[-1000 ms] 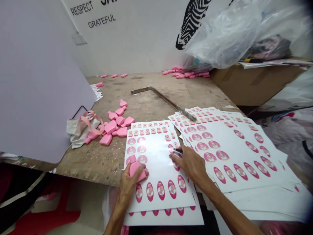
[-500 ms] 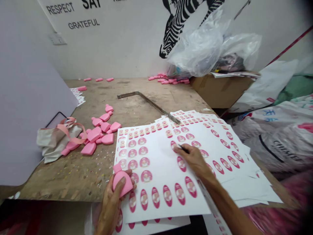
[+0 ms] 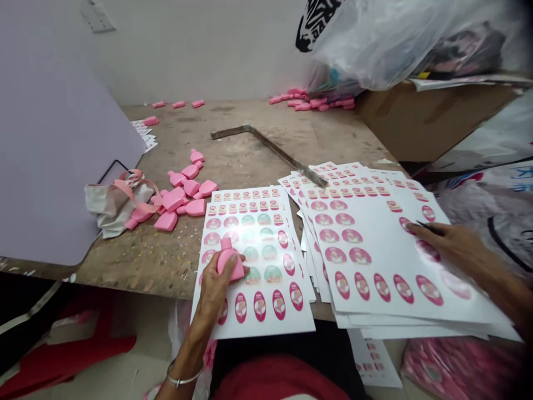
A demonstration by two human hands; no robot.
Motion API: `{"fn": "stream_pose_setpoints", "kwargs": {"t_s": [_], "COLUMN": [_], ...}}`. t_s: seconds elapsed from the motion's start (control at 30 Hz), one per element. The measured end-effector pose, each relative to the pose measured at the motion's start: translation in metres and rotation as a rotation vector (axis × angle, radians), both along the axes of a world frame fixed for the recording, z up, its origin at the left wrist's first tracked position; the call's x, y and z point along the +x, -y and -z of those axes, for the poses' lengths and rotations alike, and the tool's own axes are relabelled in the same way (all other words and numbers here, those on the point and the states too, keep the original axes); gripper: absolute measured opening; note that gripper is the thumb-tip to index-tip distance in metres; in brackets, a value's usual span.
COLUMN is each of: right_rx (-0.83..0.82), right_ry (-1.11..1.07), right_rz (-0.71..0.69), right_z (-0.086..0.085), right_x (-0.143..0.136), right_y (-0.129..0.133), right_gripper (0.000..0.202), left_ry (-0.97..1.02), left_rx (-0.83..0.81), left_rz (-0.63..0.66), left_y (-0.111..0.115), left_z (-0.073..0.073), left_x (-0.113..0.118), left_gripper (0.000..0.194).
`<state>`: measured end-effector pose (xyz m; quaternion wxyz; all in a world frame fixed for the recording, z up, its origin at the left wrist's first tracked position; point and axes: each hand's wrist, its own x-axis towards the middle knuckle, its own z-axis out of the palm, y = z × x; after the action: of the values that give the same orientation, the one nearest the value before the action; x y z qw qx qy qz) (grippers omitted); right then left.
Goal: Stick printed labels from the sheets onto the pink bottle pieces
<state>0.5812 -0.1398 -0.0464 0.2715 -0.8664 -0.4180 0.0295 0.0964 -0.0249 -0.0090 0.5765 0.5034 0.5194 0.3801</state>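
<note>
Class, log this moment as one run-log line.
left hand: holds pink bottle-shaped piece; right hand: holds dark pointed tool at sticker sheets; metal bar: one end on sheets

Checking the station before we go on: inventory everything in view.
Table: one, brown, centre
Left sheets: several, stickered, white, near centre
Right sheets: many, stickered, white, right
Metal bar: one, brownish, end on right sheets
Near pieces: about ten, pink, left
Far pieces: many, pink, back edge
Cloth bag: one, whitish, left
Panel: one, lilac, far left
Wall: one, white, behind
Box: one, brown, right rear
Plastic bags: several, clear or white, right
Red item: one, lower left
Held piece: one, pink, over left sheets
Slim tool: one, dark, over right sheets
Left hand: one, bare, holding piece
Right hand: one, bare, holding tool
</note>
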Motion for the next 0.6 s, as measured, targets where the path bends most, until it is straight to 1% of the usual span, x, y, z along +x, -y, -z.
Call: {"fn": "stream_pose_setpoints", "kwargs": {"t_s": [0.03, 0.07, 0.1, 0.13, 0.17, 0.2, 0.23, 0.27, 0.3, 0.33, 0.37, 0.4, 0.43, 0.47, 0.5, 0.53, 0.6], "right_rx": [-0.097, -0.176, -0.213, -0.176, -0.092, -0.003, 0.091, 0.170, 0.242, 0.297, 0.289, 0.271, 0.253, 0.232, 0.221, 0.218, 0.230], "right_ry": [0.009, 0.071, 0.170, 0.302, 0.381, 0.358, 0.269, 0.150, 0.086, 0.102, 0.132, 0.152, 0.191, 0.230, 0.268, 0.305, 0.359], "right_rz": [0.045, 0.099, 0.155, 0.180, 0.164, 0.151, 0.065, -0.108, -0.264, -0.379, -0.476, -0.533, -0.536, -0.524, -0.505, -0.489, -0.486], "right_z": [-0.003, -0.008, -0.014, -0.022, -0.030, -0.036, -0.040, -0.042, -0.039, -0.034, -0.027, -0.018, -0.008, 0.001, 0.010, 0.016, 0.024], "right_x": [-0.001, -0.007, -0.020, -0.039, -0.064, -0.095, -0.129, -0.164, -0.198, -0.227, -0.251, -0.266, -0.273, -0.272, -0.262, -0.247, -0.207], "right_y": [-0.005, -0.008, -0.011, -0.013, -0.015, -0.016, -0.018, -0.019, -0.021, -0.023, -0.025, -0.026, -0.027, -0.027, -0.027, -0.027, -0.025], "right_gripper": [0.053, 0.058, 0.063, 0.065, 0.064, 0.056, 0.048, 0.039, 0.032, 0.026, 0.020, 0.016, 0.014, 0.014, 0.016, 0.019, 0.023], "left_ry": [0.013, 0.016, 0.014, 0.015, 0.027, 0.050, 0.081, 0.110, 0.128, 0.124, 0.104, 0.075, 0.043, 0.011, -0.017, -0.042, -0.071], "left_rx": [0.015, 0.025, 0.030, 0.030, 0.025, 0.017, 0.006, -0.012, -0.036, -0.064, -0.088, -0.101, -0.101, -0.089, -0.065, -0.038, 0.004], "left_rz": [-0.008, -0.014, -0.018, -0.019, -0.020, -0.021, -0.014, 0.004, 0.034, 0.068, 0.097, 0.114, 0.113, 0.100, 0.081, 0.071, 0.097], "left_y": [-0.003, -0.006, -0.008, -0.009, -0.009, -0.008, -0.005, 0.000, 0.006, 0.013, 0.019, 0.025, 0.030, 0.033, 0.034, 0.032, 0.027], "left_z": [0.000, -0.001, -0.001, -0.002, -0.003, -0.004, -0.005, -0.006, -0.007, -0.008, -0.007, -0.006, -0.004, -0.002, 0.001, 0.003, 0.005], "left_x": [0.000, 0.000, 0.000, 0.001, 0.002, 0.004, 0.007, 0.009, 0.012, 0.015, 0.017, 0.019, 0.021, 0.022, 0.022, 0.022, 0.021], "left_gripper": [0.042, 0.042, 0.041, 0.041, 0.040, 0.040, 0.040, 0.040, 0.039, 0.039, 0.039, 0.040, 0.040, 0.041, 0.040, 0.039, 0.038]}}
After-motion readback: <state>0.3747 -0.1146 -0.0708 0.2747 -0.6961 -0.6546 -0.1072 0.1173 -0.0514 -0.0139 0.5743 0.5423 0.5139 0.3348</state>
